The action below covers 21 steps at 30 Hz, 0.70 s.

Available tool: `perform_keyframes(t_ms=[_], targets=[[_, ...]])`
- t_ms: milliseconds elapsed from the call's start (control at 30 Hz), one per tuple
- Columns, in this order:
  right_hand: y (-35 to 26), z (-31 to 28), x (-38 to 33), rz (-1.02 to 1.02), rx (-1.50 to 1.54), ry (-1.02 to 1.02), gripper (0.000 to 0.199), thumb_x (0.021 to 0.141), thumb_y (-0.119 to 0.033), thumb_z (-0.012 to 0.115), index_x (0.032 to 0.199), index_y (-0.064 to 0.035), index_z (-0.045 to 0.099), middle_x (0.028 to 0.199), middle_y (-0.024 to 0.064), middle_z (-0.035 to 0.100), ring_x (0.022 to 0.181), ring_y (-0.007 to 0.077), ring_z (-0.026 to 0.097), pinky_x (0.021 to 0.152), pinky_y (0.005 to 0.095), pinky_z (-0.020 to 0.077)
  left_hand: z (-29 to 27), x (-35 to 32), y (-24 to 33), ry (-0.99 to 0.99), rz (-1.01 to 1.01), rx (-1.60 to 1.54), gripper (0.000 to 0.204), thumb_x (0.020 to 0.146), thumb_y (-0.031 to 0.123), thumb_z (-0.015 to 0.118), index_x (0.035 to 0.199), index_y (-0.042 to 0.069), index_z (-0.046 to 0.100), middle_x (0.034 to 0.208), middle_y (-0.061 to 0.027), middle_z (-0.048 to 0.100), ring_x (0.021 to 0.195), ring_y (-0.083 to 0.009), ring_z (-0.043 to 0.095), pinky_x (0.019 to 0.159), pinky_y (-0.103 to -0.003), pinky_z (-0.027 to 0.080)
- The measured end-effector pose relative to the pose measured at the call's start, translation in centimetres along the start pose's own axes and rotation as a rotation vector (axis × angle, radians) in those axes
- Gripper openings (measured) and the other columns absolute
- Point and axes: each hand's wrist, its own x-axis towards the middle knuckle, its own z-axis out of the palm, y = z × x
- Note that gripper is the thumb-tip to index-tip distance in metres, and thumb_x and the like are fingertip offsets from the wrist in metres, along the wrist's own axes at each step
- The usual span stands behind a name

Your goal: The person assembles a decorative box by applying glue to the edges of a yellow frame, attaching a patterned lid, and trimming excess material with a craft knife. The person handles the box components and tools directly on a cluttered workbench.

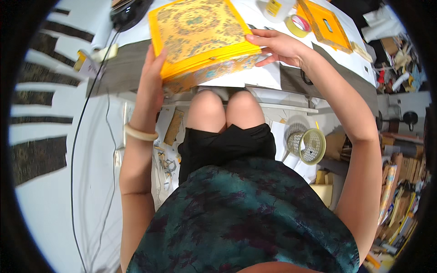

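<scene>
A yellow patterned box point(199, 28) with a floral lid is tilted above the table's front edge, its front side facing me. My left hand point(154, 68) grips its left front corner, thumb along the side; the fingers underneath are mostly hidden. At the right front corner, my right hand point(278, 45) holds the box with fingertips against the lid's edge and side, the fingers somewhat spread. White sheets point(261, 76) lie below the box on the table.
Behind my right hand are a tape roll point(298, 26), a white bottle point(276, 10) and a yellow-orange tray-like frame point(325, 26). A black cable point(78, 150) runs down at the left. Under the table stands a green mesh wastebasket point(312, 146). Scraps crowd the right side.
</scene>
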Motion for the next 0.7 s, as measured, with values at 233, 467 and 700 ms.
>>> perform_keyframes(t_ms=[233, 467, 700], targets=[[1.2, -1.1, 1.1, -0.014, 0.159, -0.056, 0.068, 0.097, -0.037, 0.073, 0.151, -0.0049, 0.047, 0.138, 0.0125, 0.062, 0.12, 0.0252, 0.067, 0.093, 0.0413, 0.063, -2.7, 0.5, 2.5, -0.069, -0.296, 0.145, 0.075, 0.1, 0.018, 0.068, 0.155, 0.0, 0.02, 0.134, -0.0239, 0.059, 0.116, -0.0263, 0.066, 0.089, -0.047, 0.059], [0.3, -2.1, 1.5, 0.052, 0.234, -0.142, 0.074, 0.096, -0.029, 0.075, 0.155, -0.0024, 0.039, 0.136, 0.016, 0.063, 0.117, 0.0269, 0.069, 0.087, 0.0382, 0.0653, -0.6, 2.2, 2.2, -0.202, -0.268, 0.435, 0.076, 0.094, 0.039, 0.077, 0.146, -0.001, 0.038, 0.131, -0.0139, 0.063, 0.118, -0.0185, 0.064, 0.095, -0.038, 0.057], [-0.2, -2.4, 2.0, 0.088, 0.221, -0.141, 0.084, 0.093, -0.029, 0.079, 0.159, -0.0033, 0.034, 0.131, 0.0149, 0.067, 0.116, 0.0227, 0.068, 0.088, 0.0362, 0.0644, 0.9, 1.7, 2.8, -0.122, -0.266, 0.346, 0.066, 0.096, 0.022, 0.076, 0.144, -0.001, 0.037, 0.134, -0.014, 0.059, 0.121, -0.0206, 0.061, 0.103, -0.035, 0.052]])
